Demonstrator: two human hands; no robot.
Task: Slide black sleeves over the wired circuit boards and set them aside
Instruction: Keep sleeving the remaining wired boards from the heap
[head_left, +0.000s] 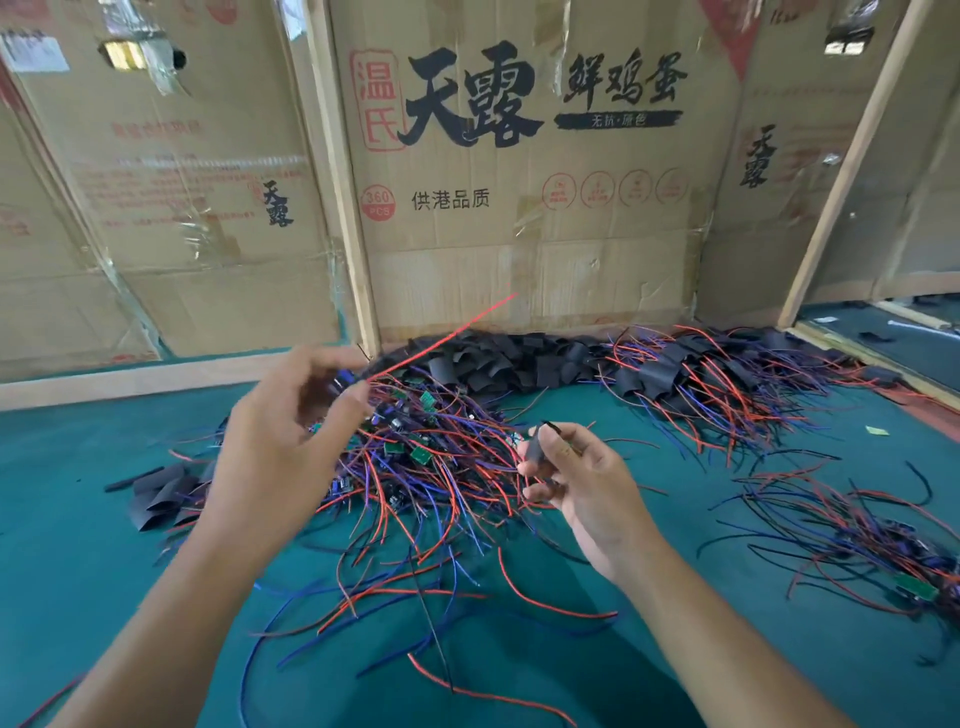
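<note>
Fingers (540, 470) of right hand (576, 488) pinch black sleeve (535, 447); left hand (291, 441) blurred.

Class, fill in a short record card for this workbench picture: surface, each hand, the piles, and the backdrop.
Surface: green felt-like table top
Left hand: raised, pinching a thin red wire that slants up and away
Right hand: grip on a flat black sleeve
Centre pile: unsleeved small green circuit boards with red and blue wires
Back pile: loose black sleeves
Right rear pile: sleeved boards with wires
Backdrop: printed brown cardboard boxes
</note>
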